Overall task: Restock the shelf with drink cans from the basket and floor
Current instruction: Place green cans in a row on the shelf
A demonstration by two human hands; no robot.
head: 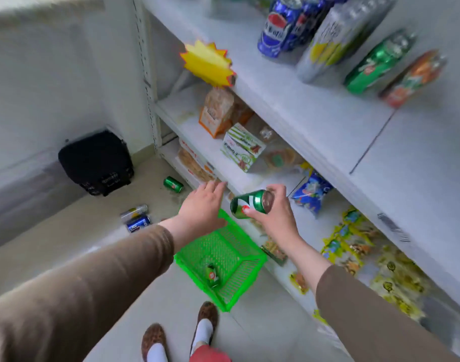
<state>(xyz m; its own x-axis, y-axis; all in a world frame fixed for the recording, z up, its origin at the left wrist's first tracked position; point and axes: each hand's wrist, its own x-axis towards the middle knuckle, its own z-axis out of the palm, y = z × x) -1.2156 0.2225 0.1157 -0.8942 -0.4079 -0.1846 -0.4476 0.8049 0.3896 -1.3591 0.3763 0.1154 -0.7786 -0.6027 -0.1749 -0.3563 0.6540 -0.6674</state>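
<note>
Already the right hand (pixel 273 212) grips a green can (pixel 251 204) lying sideways, its top pointing right toward the shelf (pixel 315 118) well above, while the left hand (pixel 202 205) hovers open-fingered over the basket (pixel 245 273).

I am standing in a small shop. White metal shelving (pixel 289 105) beside me carries rows of drink cans (pixel 283 24) on top and boxed and bagged snacks (pixel 239 147) below. A yellow starburst price tag (pixel 208 64) juts from the shelf edge, and a green shopping basket (pixel 223 254) sits on the floor.
</note>
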